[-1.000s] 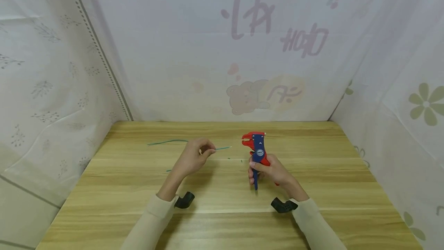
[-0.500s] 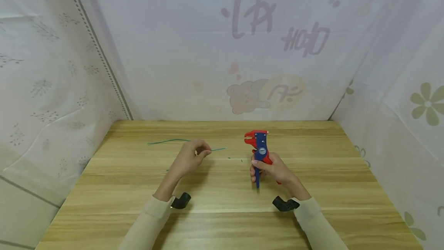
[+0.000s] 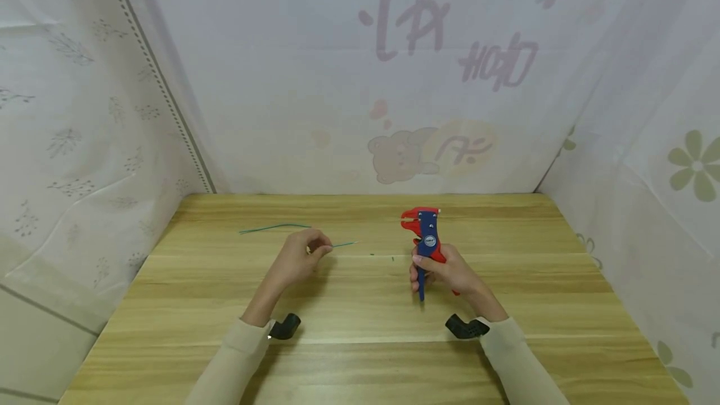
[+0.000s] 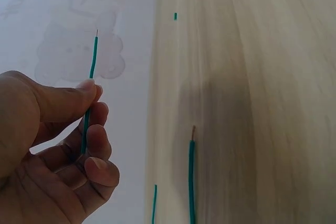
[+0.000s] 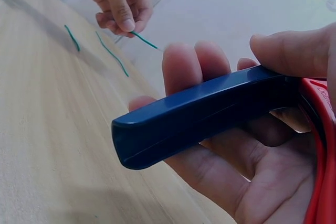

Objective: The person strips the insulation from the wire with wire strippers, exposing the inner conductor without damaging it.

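Between thumb and fingers, my left hand pinches a short green wire, whose bare metal tip points right in the head view. My right hand grips the blue and red handles of a wire stripper. The stripper's red jaws face left and stand apart, with no wire in them. Its blue handle fills the middle of the right wrist view. Another green wire with a bare copper end lies on the table below my left hand. A further green wire lies behind that hand.
Two tiny green insulation scraps, one left and one right, lie on the wooden table between the hands. A white printed cloth hangs along the table's back edge, with more cloth at both sides.
My left hand has drawn back leftward with the pinched wire, away from the stripper. The right hand has shifted slightly right and farther up the view, still gripping the stripper.
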Available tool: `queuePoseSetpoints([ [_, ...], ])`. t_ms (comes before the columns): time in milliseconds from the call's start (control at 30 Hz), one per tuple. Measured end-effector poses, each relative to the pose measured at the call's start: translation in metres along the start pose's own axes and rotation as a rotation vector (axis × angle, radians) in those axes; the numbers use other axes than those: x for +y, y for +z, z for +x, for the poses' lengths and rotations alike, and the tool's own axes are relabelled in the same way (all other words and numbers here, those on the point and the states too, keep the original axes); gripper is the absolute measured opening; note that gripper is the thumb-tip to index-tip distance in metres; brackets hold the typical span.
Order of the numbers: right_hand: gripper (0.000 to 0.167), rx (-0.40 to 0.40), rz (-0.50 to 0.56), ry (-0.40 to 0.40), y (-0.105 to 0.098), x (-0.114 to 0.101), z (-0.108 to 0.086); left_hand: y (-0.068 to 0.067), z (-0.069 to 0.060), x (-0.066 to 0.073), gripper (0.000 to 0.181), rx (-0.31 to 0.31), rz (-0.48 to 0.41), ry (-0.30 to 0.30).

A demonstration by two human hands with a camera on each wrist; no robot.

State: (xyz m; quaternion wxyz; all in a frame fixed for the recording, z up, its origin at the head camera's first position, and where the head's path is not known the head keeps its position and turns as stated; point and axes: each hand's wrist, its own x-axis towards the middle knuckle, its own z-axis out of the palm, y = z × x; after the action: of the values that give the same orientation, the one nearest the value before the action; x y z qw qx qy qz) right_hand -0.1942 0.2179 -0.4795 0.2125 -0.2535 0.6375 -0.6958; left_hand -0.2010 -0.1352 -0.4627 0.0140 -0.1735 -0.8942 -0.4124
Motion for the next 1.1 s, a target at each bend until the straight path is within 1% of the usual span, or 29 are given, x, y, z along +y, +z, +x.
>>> queuePoseSetpoints([
  [133, 0.009, -0.010, 0.010, -0.015, -0.002, 0.000, 0.000, -0.002, -0.001, -0.005, 0.005, 0.007, 0.010, -0.009],
  [333, 0.009, 0.004, 0.013, 0.000, -0.004, -0.002, -0.001, -0.005, -0.004, -0.012, 0.007, -0.004, 0.005, -0.031],
  [533, 0.010, 0.006, 0.021, 0.001, -0.007, -0.002, -0.002, -0.008, -0.006, -0.021, 0.005, -0.011, 0.022, -0.042],
  [800, 0.009, 0.008, 0.034, 0.000, -0.011, -0.001, -0.003, -0.011, -0.009, -0.033, 0.006, -0.020, 0.054, -0.073],
  [967, 0.011, -0.006, 0.054, -0.016, -0.013, 0.000, -0.003, -0.014, -0.012, -0.038, 0.006, -0.017, 0.054, -0.097],
  [1100, 0.009, -0.009, 0.047, -0.022, -0.014, -0.001, -0.004, -0.016, -0.014, -0.042, 0.005, -0.014, 0.059, -0.125],
])
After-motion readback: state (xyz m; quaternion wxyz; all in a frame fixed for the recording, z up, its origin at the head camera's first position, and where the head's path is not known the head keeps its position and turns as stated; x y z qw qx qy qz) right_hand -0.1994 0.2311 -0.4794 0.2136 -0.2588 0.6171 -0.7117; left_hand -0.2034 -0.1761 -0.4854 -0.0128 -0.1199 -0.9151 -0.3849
